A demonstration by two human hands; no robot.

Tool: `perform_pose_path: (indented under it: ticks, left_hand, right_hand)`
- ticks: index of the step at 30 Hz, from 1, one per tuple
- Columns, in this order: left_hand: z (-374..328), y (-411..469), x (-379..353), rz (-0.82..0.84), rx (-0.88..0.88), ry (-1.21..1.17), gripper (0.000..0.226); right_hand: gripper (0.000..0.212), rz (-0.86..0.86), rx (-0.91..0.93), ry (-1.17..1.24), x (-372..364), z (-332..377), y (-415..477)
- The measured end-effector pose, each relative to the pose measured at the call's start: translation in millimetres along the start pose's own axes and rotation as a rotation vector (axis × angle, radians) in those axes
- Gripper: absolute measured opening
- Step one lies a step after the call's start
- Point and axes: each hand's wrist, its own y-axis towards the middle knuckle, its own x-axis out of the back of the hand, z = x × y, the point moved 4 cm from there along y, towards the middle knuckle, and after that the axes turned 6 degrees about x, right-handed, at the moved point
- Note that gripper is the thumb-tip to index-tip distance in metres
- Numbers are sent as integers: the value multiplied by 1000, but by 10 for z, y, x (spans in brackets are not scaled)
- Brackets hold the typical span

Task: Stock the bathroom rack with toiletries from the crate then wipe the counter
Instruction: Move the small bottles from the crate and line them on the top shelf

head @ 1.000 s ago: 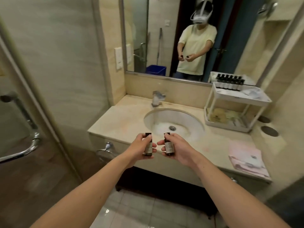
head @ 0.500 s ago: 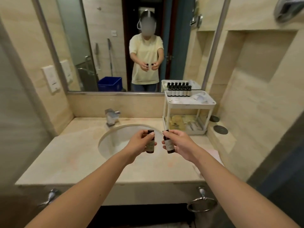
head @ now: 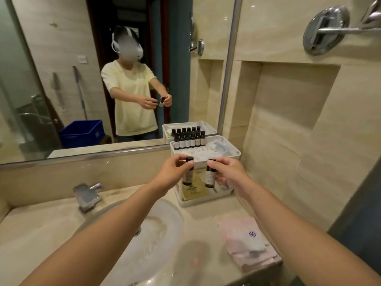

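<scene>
Before rack (head: 224,155), two held bottles (head: 188,171), two hands (head: 172,172)

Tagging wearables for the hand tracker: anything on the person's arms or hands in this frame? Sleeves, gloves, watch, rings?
Nothing on them. Both forearms are bare from the bottom frame edge to the wrists, and the left hand and right hand show no gloves, watch, bands or rings. The mirror shows a pale yellow short-sleeved T-shirt whose sleeves end above the elbows.

I can read no text. The pale labels on the two small dark bottles (head: 210,174) held before the white plastic rack (head: 235,155) are blurred; right of the rack's base, the folded pink cloth (head: 245,240) bears a purple flower emblem.
</scene>
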Motion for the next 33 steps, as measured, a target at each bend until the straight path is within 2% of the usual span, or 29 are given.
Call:
perform_pose_path:
  ticks: [10,16,23,28,33]
  left_hand:
    - [-371,1018,-231,-14,-97,143,17]
    - [-494,1687,-429,-55,-162,321,18]
    - [-510,2575,-684,-133,-241,621,20]
    - [-448,3057,-801,-219,-351,844,23]
    - [-287,3345,-879,-263,-381,962,22]
  right_hand:
    - [26,-138,74,-110,368,274,797]
    - [15,-178,137,-131,523,308,1543]
    - [8,-213,142,-190,691,36,2584]
    - [10,-190,140,-246,710,-222,3172]
    - [14,-173,137,-306,715,-482,3545]
